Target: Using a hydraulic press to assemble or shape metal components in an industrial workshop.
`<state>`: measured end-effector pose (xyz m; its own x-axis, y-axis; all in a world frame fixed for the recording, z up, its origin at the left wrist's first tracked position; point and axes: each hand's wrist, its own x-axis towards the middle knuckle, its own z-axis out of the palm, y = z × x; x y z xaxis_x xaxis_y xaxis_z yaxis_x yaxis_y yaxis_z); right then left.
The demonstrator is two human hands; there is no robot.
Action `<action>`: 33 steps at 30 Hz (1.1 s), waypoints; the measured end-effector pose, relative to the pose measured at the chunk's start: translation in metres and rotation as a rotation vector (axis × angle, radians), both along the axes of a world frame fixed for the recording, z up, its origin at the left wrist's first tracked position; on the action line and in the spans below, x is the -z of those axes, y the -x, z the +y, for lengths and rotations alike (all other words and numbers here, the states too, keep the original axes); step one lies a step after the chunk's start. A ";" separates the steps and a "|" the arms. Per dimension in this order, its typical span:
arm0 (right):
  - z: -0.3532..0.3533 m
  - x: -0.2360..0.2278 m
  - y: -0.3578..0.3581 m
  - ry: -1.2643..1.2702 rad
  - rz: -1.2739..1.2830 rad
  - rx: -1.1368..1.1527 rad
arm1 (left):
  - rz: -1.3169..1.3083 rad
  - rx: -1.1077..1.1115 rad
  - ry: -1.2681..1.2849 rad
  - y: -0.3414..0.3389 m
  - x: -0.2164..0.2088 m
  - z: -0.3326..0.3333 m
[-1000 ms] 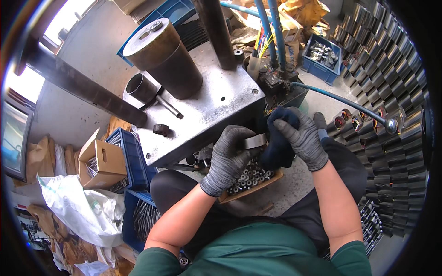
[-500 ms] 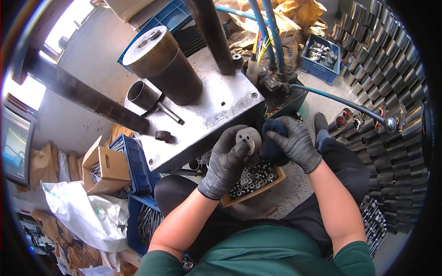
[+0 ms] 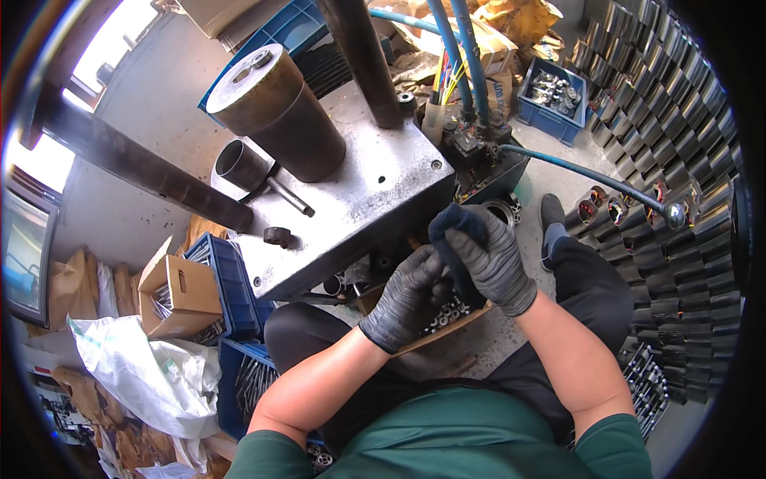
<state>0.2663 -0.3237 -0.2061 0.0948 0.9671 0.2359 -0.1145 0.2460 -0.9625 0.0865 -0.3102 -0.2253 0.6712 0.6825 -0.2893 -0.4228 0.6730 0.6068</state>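
A seated worker in grey knit gloves bends over a tray of small metal parts (image 3: 447, 315) just right of the frame's centre, below the front edge of a steel press table (image 3: 359, 199). The right hand (image 3: 491, 259) is closed around a dark blue rag (image 3: 455, 227), its fingers curled over the cloth, while the left hand (image 3: 411, 291) is cupped shut beneath it, pressed against the rag; whatever it holds inside the fist is hidden, so I cannot tell if a part sits there. The rag looks soft and limp, light, easy to bunch, best gripped in a wad as it is now. The parts in the tray look like small, hard steel rings, likely dense for their size and possibly oily, so a pinch across the rim with gloved fingertips would seem surest. On the table, upper left of centre, stand a large dark cylinder (image 3: 279, 112) and a shorter open sleeve (image 3: 239, 164). A blue hose (image 3: 574, 172) runs off to the right towards rows of stacked metal housings (image 3: 686, 144). Cardboard boxes (image 3: 179, 291) and blue crates (image 3: 231, 279) crowd the lower left.
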 end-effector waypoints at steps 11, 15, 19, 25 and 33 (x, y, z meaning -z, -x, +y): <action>0.011 -0.010 -0.046 0.046 -0.755 0.204 | 0.400 -0.130 -0.609 -0.002 -0.031 -0.006; 0.010 -0.007 -0.061 0.066 -0.837 0.251 | 0.982 -0.222 -1.380 0.015 -0.018 0.012; 0.003 -0.020 -0.058 0.039 -0.878 0.202 | 0.996 -0.405 -1.196 0.031 -0.019 0.037; 0.001 -0.016 -0.058 -0.032 -0.958 0.163 | 1.305 -0.425 -1.239 0.056 -0.055 0.088; -0.002 0.000 -0.062 0.068 -1.187 0.037 | 1.297 -0.465 -1.068 0.069 -0.032 0.095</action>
